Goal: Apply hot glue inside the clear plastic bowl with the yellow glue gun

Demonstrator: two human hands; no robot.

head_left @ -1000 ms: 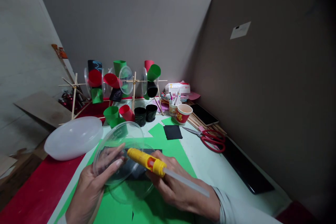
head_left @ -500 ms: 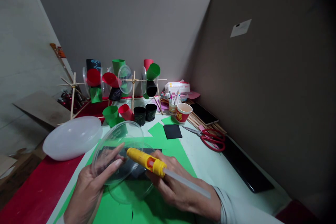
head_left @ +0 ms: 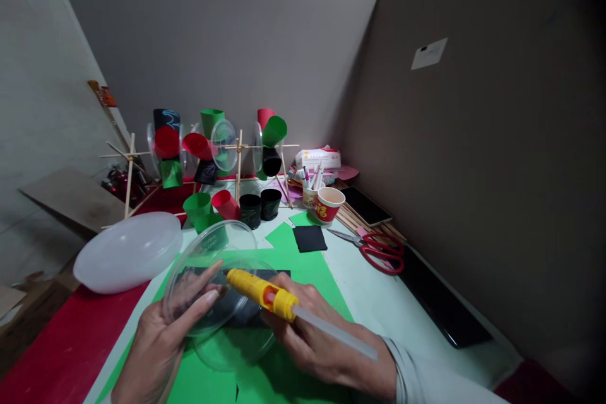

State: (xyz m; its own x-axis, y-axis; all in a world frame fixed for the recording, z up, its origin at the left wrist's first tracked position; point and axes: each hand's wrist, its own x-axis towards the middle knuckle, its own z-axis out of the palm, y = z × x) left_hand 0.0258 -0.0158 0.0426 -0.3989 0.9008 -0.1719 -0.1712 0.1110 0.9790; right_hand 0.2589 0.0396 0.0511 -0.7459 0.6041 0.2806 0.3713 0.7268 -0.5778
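Almost nothing has been moved since the earlier frame: only the view has been shifted slightly, while hands, gun and disc are kept in the same pose. By the left hand [head_left: 156, 334], half closed with thumb and forefinger spread, a clear disc [head_left: 237, 237] is held at its left rim and tilted. By the right hand [head_left: 326, 341], curled firmly, a glue gun [head_left: 260, 293] is gripped, its nozzle brought over the disc, just beside the left fingertips; whether the disc is touched by it cannot be told.

The disc is of thin, glossy plastic, with a ridged rim and raised lettering. From the yellow, smooth-cased gun a translucent glue stick [head_left: 336, 331] is stuck out backward. Beneath, the near part of the white table [head_left: 364, 297] is covered by a flat green sheet [head_left: 326, 284]. Toward its right edge, red-handled scissors [head_left: 383, 252] are laid; over its left edge, a smooth white balloon [head_left: 130, 252] is rested. Near the far edge, curled paper cups [head_left: 225, 205] are lined up.
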